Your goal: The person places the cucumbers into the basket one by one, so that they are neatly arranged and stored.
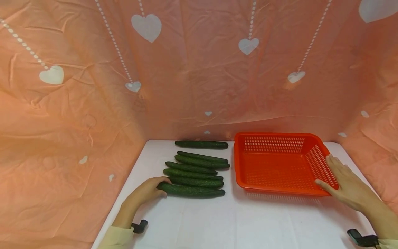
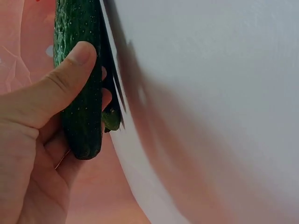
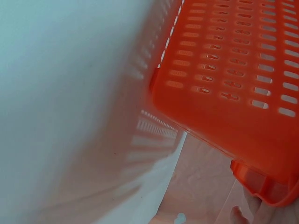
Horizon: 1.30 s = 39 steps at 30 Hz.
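Several dark green cucumbers lie side by side on the white table, left of a red plastic basket [image 1: 283, 188]. My left hand [image 1: 152, 188] holds the left end of the nearest cucumber [image 1: 196, 191]. In the left wrist view, the thumb [image 2: 81, 53] presses on this cucumber [image 2: 81, 116] from one side, with fingers curled behind it. The end of another cucumber [image 2: 111, 119] shows just beyond. At the basket's right side, my right hand [image 1: 349, 185] touches the rim with fairly straight fingers, thumb spread toward the front corner. Only some of its fingers show in the right wrist view.
One cucumber [image 1: 201, 145] lies apart from the others at the table's back edge. An orange-pink cloth with white hearts hangs behind and at both sides of the white table [image 1: 217, 221]. The basket's slotted wall [image 3: 224, 60] fills much of the right wrist view.
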Tool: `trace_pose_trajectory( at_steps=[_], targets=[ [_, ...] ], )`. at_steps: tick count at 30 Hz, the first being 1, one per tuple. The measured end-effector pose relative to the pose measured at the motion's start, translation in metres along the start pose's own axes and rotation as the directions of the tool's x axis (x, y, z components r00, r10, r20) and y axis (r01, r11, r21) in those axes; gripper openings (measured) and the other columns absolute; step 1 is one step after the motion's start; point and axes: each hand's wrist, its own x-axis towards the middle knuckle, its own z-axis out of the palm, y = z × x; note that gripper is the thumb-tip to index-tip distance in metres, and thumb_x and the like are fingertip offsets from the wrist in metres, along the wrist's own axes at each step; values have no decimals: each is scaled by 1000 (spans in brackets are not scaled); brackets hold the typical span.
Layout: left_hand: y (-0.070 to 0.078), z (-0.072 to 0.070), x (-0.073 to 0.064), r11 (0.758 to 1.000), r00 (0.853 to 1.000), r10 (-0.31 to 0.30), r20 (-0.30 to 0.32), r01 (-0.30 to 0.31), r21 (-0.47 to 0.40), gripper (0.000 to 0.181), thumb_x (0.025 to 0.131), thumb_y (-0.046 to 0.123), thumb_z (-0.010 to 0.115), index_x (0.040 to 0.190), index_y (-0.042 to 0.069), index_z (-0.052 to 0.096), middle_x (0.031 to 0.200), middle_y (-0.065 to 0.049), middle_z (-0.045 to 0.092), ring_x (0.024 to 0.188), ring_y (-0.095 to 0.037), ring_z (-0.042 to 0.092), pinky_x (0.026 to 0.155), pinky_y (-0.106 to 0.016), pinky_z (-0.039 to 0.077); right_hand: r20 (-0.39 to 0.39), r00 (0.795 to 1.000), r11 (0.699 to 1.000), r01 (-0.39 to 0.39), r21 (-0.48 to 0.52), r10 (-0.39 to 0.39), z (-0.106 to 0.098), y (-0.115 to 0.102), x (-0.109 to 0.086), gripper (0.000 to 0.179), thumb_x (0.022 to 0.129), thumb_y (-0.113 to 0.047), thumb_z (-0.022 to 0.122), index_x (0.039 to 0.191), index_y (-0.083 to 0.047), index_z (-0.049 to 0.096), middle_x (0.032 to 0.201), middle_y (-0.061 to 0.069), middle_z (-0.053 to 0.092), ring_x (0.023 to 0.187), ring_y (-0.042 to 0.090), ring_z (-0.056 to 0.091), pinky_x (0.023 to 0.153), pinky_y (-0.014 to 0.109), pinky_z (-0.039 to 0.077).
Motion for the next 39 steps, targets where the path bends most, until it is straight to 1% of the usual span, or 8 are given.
trace_pose_trajectory(
  at_steps=[4, 6, 14, 20, 23, 29, 32, 39],
  targets=[
    [2, -3, -5, 999, 1000, -32, -1, 31, -27, 40, 90, 19, 87, 128, 17, 74, 136, -10, 72, 131, -39, 65, 109, -58, 51, 1, 1000, 1000, -5, -3, 5, 0, -1, 0, 103, 105, -43, 64, 169, 4, -2, 174, 32, -6, 163, 45, -9, 123, 29, -24],
    [4, -6, -8, 999, 1000, -24, -9, 23, -26, 40, 91, 20, 87, 129, 18, 74, 135, -9, 73, 130, -39, 65, 109, -58, 51, 1, 1000, 1000, -3, -3, 3, 0, 0, 0, 103, 105, -42, 65, 169, 4, -2, 175, 32, -6, 163, 44, -9, 123, 29, -24],
    [12, -17, -17, 998, 996, 56, -67, -56, 1, 38, 94, 22, 83, 131, 16, 74, 133, -5, 74, 127, -35, 67, 109, -56, 52, 12, 1000, 1000, -4, 12, 4, 0, 3, 0, 103, 105, -42, 65, 169, 4, -3, 175, 29, -9, 163, 46, -9, 123, 33, -25],
    [16, -25, -18, 991, 984, 132, -120, -129, 33, 36, 94, 18, 83, 129, 15, 75, 130, -5, 76, 123, -34, 70, 104, -55, 55, 16, 1000, 999, -24, 25, 24, 3, 5, 0, 104, 105, -44, 66, 169, 3, -2, 175, 30, -8, 161, 52, -5, 122, 36, -25],
    [17, -28, -17, 988, 977, 154, -147, -150, 32, 36, 93, 16, 83, 128, 13, 75, 129, -5, 76, 122, -34, 70, 103, -54, 56, 13, 1000, 999, -22, 27, 21, 3, 6, 0, 104, 105, -43, 65, 169, 3, -2, 175, 30, -7, 161, 53, -4, 122, 36, -25],
    [21, -35, -18, 992, 979, 122, -164, -126, -13, 40, 92, 15, 85, 131, 16, 74, 132, -1, 75, 128, -31, 68, 106, -53, 55, 19, 999, 999, -30, 37, 29, 3, 4, 1, 104, 105, -44, 65, 169, 2, -2, 175, 31, -6, 160, 55, -2, 122, 39, -24],
    [25, -40, -16, 992, 975, 116, -191, -125, -33, 42, 91, 13, 86, 131, 18, 75, 132, 0, 75, 128, -30, 68, 106, -53, 55, 18, 999, 999, -33, 34, 32, 2, 3, 0, 104, 105, -44, 65, 169, 2, -2, 175, 32, -5, 160, 55, -2, 122, 37, -24],
    [47, -43, -4, 983, 966, 106, -234, -138, -123, 45, 91, 12, 86, 135, 15, 73, 135, -1, 74, 131, -30, 67, 106, -54, 55, 6, 1000, 999, -15, 29, 14, 1, 1, 0, 102, 105, -42, 64, 169, 3, -2, 174, 33, -5, 161, 52, -4, 122, 33, -24]
  ],
)
